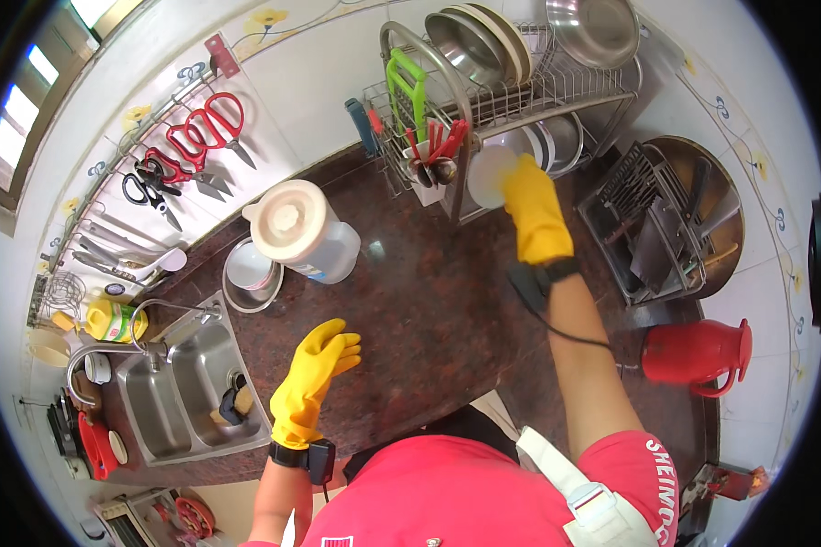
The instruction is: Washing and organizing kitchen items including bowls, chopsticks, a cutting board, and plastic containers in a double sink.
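My right hand (536,205), in a yellow rubber glove, reaches out to the lower part of a metal dish rack (466,102). Its fingers hold the edge of a round, whitish, blurred dish (487,176); whether this is a bowl or a plate I cannot tell. Pots and bowls (561,142) stand behind the glove on the lower shelf. Over the dark red stone countertop (410,308) hangs my left hand (318,372), also in a yellow glove, holding nothing. It is near the double steel sink (198,383). Both wrists wear black straps with devices.
A lidded plastic pitcher (301,229) stands by nested bowls (252,273) at the back left. Red-handled spoons fill a white utensil holder (431,188). On the right are a knife rack (646,225) and a red jug (691,352). Scissors (205,137) hang along the wall.
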### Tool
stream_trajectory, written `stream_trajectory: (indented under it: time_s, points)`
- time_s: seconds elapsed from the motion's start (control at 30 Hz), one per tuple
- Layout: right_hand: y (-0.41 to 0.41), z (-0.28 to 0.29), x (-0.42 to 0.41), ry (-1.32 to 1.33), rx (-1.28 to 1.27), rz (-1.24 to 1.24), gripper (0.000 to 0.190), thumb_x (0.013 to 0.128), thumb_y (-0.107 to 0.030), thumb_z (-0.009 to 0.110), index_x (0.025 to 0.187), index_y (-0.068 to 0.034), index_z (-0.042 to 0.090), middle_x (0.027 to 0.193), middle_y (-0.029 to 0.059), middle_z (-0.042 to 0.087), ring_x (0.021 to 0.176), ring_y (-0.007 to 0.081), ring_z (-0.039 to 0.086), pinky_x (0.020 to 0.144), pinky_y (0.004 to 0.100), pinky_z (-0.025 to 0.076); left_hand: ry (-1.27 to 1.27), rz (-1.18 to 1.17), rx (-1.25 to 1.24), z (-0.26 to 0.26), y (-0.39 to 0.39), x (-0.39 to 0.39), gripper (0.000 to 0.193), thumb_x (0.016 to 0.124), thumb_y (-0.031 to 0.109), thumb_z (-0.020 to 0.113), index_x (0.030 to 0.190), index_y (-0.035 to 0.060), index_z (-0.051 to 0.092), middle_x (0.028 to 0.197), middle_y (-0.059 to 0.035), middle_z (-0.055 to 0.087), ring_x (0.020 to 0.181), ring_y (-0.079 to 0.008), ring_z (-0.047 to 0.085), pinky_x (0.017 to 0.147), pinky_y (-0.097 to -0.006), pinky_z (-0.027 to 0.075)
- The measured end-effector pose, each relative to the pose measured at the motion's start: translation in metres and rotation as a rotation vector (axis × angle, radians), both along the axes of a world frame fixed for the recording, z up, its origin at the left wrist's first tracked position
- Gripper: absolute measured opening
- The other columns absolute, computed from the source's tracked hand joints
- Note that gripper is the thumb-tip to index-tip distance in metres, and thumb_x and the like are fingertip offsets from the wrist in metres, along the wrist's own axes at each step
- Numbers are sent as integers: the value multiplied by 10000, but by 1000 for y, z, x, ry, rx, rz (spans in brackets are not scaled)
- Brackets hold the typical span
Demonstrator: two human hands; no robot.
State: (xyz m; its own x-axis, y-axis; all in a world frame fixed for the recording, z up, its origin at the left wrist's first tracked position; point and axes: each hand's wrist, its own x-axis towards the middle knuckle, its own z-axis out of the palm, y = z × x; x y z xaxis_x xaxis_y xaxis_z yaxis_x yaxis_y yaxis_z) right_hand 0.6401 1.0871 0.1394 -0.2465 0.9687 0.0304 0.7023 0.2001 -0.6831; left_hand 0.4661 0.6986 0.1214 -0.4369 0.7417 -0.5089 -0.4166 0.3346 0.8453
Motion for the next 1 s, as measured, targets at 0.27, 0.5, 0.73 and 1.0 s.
stream_trajectory:
  time_s: [0.27,0.5,0.73,1.0]
  points:
    - [-161,28,27,174,-613,220,395,831,-68,471,1198,1,600,1095,200,671,823,312,722,600,397,614,-50,-278,51,35,18,8,666,995,396,581,1452,-38,366,1313,-215,556,1174,-278,588,991,-387,500]
    - [-258,14,-49,328,-761,616,473,952,-293,566,1329,-8,528,1128,163,665,852,242,698,701,348,576,147,-100,44,-16,-17,-28,385,988,225,595,1299,3,549,1116,-81,669,944,-168,663,787,-338,582]
    - [-255,13,-47,527,-911,646,373,1001,-236,586,1303,-19,555,1176,105,636,904,171,670,752,280,548,278,391,-63,-14,-47,-142,293,979,134,515,1205,-50,549,1010,-143,671,705,-237,697,563,-297,602]
    - [-200,20,13,523,-689,423,289,1036,-228,502,1226,-30,596,1110,90,669,818,137,663,705,263,534,1985,-356,-293,-38,-33,-239,239,774,217,737,867,5,680,835,-191,661,772,-391,628,676,-462,502]
